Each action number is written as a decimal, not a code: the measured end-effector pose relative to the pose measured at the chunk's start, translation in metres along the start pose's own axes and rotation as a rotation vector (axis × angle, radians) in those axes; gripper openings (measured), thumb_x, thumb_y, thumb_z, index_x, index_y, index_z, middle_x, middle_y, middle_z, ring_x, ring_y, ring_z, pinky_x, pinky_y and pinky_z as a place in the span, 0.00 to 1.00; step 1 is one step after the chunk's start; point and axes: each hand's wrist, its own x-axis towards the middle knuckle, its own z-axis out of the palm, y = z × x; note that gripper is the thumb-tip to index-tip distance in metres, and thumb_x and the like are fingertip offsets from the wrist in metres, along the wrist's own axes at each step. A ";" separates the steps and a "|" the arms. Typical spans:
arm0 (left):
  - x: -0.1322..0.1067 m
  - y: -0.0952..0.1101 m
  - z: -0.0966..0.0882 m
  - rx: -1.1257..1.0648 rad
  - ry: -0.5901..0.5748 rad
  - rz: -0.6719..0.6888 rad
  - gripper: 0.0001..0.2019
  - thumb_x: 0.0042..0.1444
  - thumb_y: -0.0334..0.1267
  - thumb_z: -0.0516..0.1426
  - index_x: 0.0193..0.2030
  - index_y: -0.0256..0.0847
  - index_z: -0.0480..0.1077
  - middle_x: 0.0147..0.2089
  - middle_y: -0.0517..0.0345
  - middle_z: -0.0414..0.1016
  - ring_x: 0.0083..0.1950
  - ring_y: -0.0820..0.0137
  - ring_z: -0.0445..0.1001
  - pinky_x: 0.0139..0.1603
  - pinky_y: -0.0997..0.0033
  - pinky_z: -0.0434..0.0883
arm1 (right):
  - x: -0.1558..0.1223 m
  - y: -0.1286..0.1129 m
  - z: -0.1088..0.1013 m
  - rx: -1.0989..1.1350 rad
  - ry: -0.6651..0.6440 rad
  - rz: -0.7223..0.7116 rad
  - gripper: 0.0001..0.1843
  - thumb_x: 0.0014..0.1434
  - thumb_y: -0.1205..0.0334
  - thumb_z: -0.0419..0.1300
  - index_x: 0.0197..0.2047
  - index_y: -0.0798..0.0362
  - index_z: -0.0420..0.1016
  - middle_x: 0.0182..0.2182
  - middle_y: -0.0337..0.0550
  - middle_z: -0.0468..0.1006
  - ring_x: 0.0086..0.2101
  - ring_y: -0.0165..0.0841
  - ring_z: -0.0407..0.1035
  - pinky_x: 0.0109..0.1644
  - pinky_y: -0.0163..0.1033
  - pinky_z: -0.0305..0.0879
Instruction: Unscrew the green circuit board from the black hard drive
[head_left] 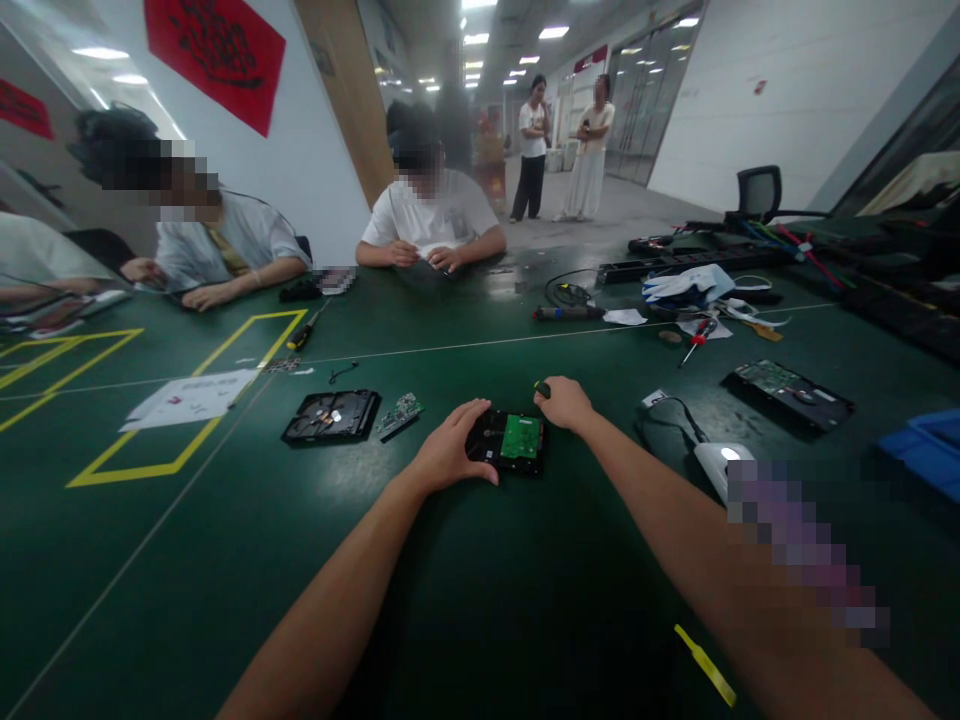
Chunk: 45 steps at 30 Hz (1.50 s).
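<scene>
Nearest the camera, two bare forearms (337,590), stretched over the green tabletop (525,600) from seven and five o'clock. At the end of one, the left hand (450,450), clamped on a hard disk drive (521,437), with fingers along its far edge and thumb at its near side. Drive flat on the tabletop, green circuit side up, at three o'clock from the left palm and eight o'clock from the right hand (566,403). In that right hand, closed just beside the drive's far right corner, a black-and-yellow handle (541,388); contact between tool and drive impossible to tell.

Outward from the left hand: at ten o'clock, a loose circuit board (405,412); past it, near nine, an open drive casing (330,416); farther off at ten, a yellow-and-black screwdriver (301,333).

Outward from the right: at four o'clock, a white device (716,460) with a dark cable; at three, another hard drive (791,393); at two, a red-handled screwdriver (700,338). Across the table at twelve, a seated co-worker (435,215) in white.
</scene>
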 end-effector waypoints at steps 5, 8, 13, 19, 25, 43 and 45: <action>-0.001 0.002 0.000 0.055 0.078 0.019 0.58 0.41 0.64 0.72 0.76 0.48 0.54 0.75 0.39 0.57 0.76 0.47 0.57 0.75 0.41 0.59 | -0.024 0.010 -0.003 0.049 0.046 0.019 0.08 0.68 0.58 0.60 0.46 0.52 0.78 0.46 0.52 0.81 0.45 0.41 0.75 0.44 0.40 0.65; -0.008 0.010 0.004 0.126 0.149 -0.022 0.56 0.43 0.64 0.71 0.75 0.47 0.55 0.74 0.39 0.58 0.76 0.45 0.58 0.74 0.39 0.59 | -0.028 0.012 -0.007 0.105 0.074 0.027 0.07 0.68 0.59 0.61 0.45 0.52 0.77 0.47 0.54 0.80 0.46 0.42 0.74 0.45 0.40 0.65; -0.027 0.036 0.019 0.198 0.298 -0.187 0.56 0.46 0.63 0.70 0.76 0.45 0.51 0.75 0.36 0.53 0.76 0.41 0.54 0.73 0.33 0.57 | -0.030 0.007 -0.011 0.292 0.046 0.017 0.04 0.67 0.61 0.63 0.42 0.52 0.76 0.43 0.50 0.81 0.40 0.38 0.76 0.41 0.38 0.66; -0.046 0.070 0.034 0.040 0.567 -0.394 0.35 0.65 0.51 0.59 0.73 0.39 0.54 0.68 0.37 0.57 0.64 0.51 0.69 0.64 0.42 0.72 | -0.029 0.002 -0.012 0.622 -0.135 0.062 0.01 0.65 0.68 0.61 0.40 0.54 0.74 0.37 0.45 0.84 0.24 0.25 0.70 0.25 0.31 0.60; -0.054 0.088 0.046 -0.312 0.619 -0.529 0.33 0.65 0.52 0.58 0.71 0.38 0.55 0.64 0.38 0.61 0.56 0.58 0.75 0.58 0.48 0.77 | -0.021 0.003 -0.018 0.793 -0.263 0.126 0.03 0.61 0.70 0.63 0.40 0.56 0.74 0.36 0.48 0.84 0.21 0.23 0.65 0.19 0.28 0.51; -0.025 0.063 0.027 -0.535 0.443 -0.439 0.26 0.72 0.51 0.51 0.69 0.39 0.56 0.63 0.38 0.72 0.66 0.53 0.74 0.61 0.48 0.77 | -0.097 0.012 -0.012 0.954 -0.437 0.121 0.06 0.62 0.65 0.63 0.42 0.55 0.73 0.39 0.49 0.84 0.23 0.24 0.65 0.22 0.29 0.52; -0.017 0.061 0.022 -0.567 0.392 -0.448 0.26 0.71 0.53 0.52 0.67 0.38 0.59 0.60 0.39 0.75 0.61 0.54 0.78 0.59 0.49 0.78 | -0.101 0.016 -0.009 0.997 -0.463 0.102 0.06 0.62 0.65 0.63 0.41 0.55 0.72 0.37 0.48 0.84 0.21 0.23 0.61 0.22 0.29 0.47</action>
